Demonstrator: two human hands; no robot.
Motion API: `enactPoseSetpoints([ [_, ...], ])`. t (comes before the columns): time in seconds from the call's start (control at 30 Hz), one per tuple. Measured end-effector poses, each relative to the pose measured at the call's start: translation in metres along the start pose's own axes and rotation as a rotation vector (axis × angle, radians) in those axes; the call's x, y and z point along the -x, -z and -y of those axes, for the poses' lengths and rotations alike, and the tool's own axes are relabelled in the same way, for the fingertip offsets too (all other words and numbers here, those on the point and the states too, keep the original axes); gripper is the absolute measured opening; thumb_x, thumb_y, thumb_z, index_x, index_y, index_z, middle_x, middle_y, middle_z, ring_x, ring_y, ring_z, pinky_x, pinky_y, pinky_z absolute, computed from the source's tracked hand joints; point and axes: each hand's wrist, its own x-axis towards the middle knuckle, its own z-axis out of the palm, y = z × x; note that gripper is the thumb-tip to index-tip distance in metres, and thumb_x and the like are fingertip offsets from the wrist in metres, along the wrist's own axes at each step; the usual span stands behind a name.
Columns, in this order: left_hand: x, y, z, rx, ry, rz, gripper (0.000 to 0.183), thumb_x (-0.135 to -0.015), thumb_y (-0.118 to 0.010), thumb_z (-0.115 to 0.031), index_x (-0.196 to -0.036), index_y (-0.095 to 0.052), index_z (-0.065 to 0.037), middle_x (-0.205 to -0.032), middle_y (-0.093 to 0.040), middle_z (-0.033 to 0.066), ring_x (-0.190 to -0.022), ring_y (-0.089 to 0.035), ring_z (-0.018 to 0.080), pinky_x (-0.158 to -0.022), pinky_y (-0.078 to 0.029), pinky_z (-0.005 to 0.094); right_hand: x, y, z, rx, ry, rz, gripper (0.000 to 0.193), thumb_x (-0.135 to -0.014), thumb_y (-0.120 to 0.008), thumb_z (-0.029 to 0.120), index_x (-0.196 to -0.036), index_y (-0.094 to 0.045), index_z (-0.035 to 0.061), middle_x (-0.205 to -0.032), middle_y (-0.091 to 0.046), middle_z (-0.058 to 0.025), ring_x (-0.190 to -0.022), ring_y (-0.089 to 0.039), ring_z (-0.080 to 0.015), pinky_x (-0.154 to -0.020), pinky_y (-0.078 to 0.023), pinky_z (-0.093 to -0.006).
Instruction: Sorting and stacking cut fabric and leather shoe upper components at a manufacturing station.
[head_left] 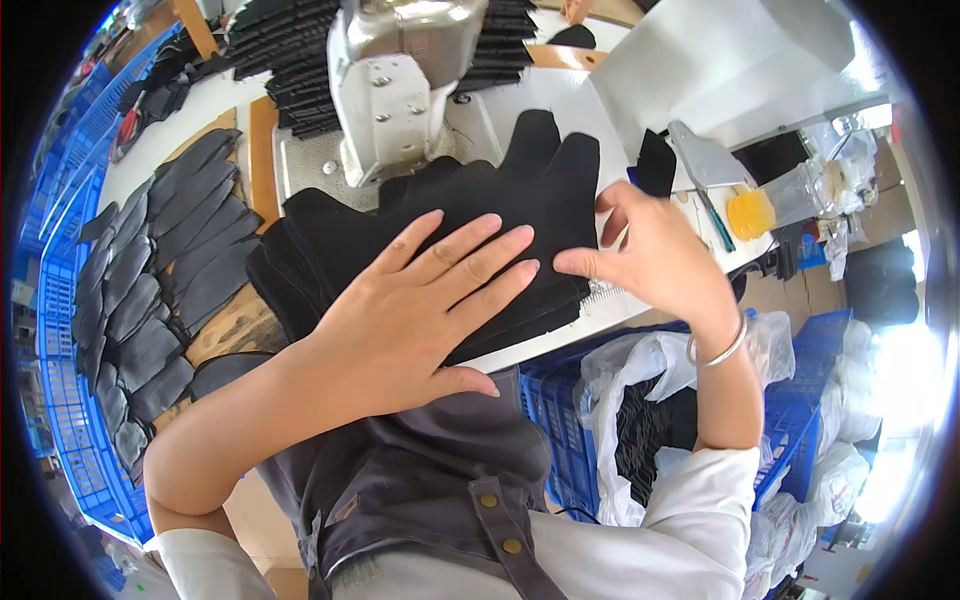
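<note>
A stack of black, wavy-edged cloth pieces (440,200) lies on the white work table under a sewing machine head (390,110). My left hand (420,310) rests flat on the stack, fingers stretched out toward the right and the thumb spread toward me. At the stack's right edge is my right hand (650,245), its thumb tip over the black cloth. Its curved fingers reach beside the upright lobe there, with a gap between them and the thumb. Whether the fingertips touch the cloth edge cannot be made out.
Overlapping dark leaf-shaped pieces (180,240) spread over the left side, beside blue crates (60,350). More black pieces (290,60) pile up behind the machine. A green-handled tool (720,228) and a yellow container (750,213) sit right. Below stands a plastic-lined blue crate (560,420).
</note>
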Motion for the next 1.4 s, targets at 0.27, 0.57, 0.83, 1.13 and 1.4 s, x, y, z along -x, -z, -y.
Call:
enactPoseSetpoints([
  [0.27, 0.000, -0.007, 0.003, 0.034, -0.024, -0.098, 0.087, -0.086, -0.055, -0.057, -0.145, -0.027, 0.000, -0.151, -0.029, 0.0157, -0.140, -0.028, 0.0294, -0.112, -0.022, 0.0490, 0.026, -0.027, 0.020, -0.111, 0.060, -0.434, 0.045, -0.069, -0.082, 0.020, -0.095, -0.049, 0.0029, -0.073, -0.056, -0.0120, -0.067, -0.057, -0.0285, -0.061, -0.046, -0.0373],
  [0.57, 0.012, -0.005, -0.018, -0.134, 0.069, -0.416, 0.079, -0.082, -0.062, -0.035, -0.144, -0.030, 0.001, -0.152, -0.029, 0.0175, -0.139, -0.033, 0.0292, -0.110, -0.028, 0.0465, 0.055, -0.004, 0.061, -0.999, -0.023, -0.340, 0.050, -0.079, -0.068, -0.001, -0.126, -0.049, -0.0010, -0.083, -0.065, -0.0054, -0.061, -0.056, -0.0075, -0.049, -0.045, -0.0215],
  [0.83, 0.092, 0.098, -0.014, -0.499, 0.182, -0.512, 0.049, -0.076, -0.055, -0.006, -0.125, -0.055, 0.005, -0.125, -0.059, 0.0188, -0.117, -0.057, 0.0317, -0.099, -0.046, 0.0415, 0.056, -0.018, 0.062, -1.219, 0.357, 0.050, 0.061, -0.094, -0.052, 0.014, -0.145, -0.023, -0.0018, -0.098, -0.064, -0.0140, -0.071, -0.063, -0.0158, -0.072, -0.052, -0.0283],
  [1.13, 0.051, 0.153, 0.145, -0.775, 0.406, -0.742, 0.047, -0.078, -0.053, 0.005, -0.124, -0.054, -0.005, -0.124, -0.058, 0.0160, -0.114, -0.057, 0.0321, -0.094, -0.048, 0.0397, 0.059, -0.057, 0.056, -0.914, 0.315, 0.005, 0.034, -0.087, -0.062, 0.002, -0.121, -0.058, -0.0008, -0.088, -0.068, -0.0068, -0.073, -0.062, -0.0092, -0.069, -0.049, -0.0227],
  [1.4, -0.037, 0.149, 0.133, -0.193, 0.452, -0.104, 0.050, -0.094, -0.050, -0.046, -0.124, -0.055, -0.006, -0.117, -0.062, 0.0169, -0.110, -0.058, 0.0360, -0.090, -0.047, 0.0424, 0.071, -0.078, 0.061, -0.995, 0.265, 0.108, 0.033, -0.086, -0.063, 0.000, -0.118, -0.060, -0.0007, -0.085, -0.069, -0.0074, -0.071, -0.062, -0.0094, -0.066, -0.049, -0.0222],
])
